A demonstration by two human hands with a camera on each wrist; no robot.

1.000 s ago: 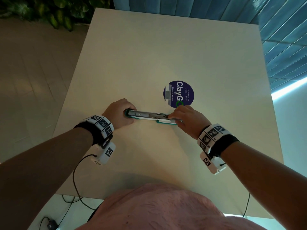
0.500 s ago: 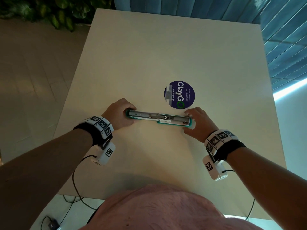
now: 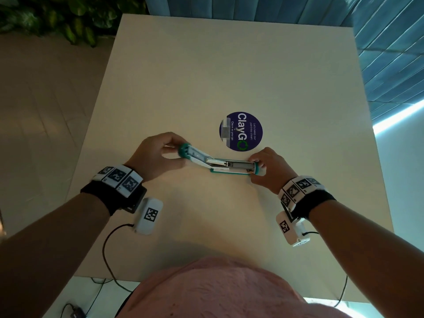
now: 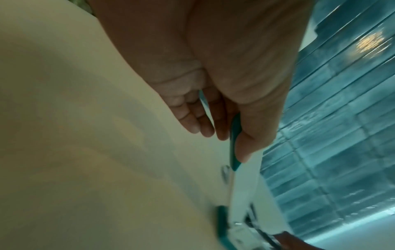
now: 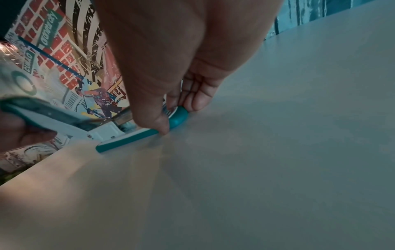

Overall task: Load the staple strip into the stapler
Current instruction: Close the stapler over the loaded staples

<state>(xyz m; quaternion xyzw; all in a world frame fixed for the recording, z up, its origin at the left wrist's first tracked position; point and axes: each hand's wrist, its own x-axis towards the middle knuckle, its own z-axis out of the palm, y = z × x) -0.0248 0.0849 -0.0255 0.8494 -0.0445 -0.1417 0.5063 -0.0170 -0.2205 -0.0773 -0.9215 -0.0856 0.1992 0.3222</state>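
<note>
A teal and white stapler [image 3: 229,165] lies crosswise on the cream table [image 3: 206,76]. Its top cover [image 3: 195,155] is swung out to the left and raised off the table. My left hand [image 3: 171,152] pinches the cover's teal end [image 4: 234,135] between thumb and fingers. My right hand [image 3: 263,167] grips the right end of the base [image 5: 177,118], thumb at the front and fingers behind, pressing it onto the table. The silver metal magazine [image 3: 238,165] lies exposed on the base. I cannot make out a separate staple strip.
A round dark blue sticker [image 3: 241,130] is stuck on the table just behind the stapler. Green plants [image 3: 57,17] stand past the table's far left corner, and a blue tiled wall [image 3: 390,53] runs along the right. Cables hang off the near edge.
My right hand slid from the stapler's middle to its right end. My left hand lifted the cover's end off the table, so the cover now slants upward instead of lying flat.
</note>
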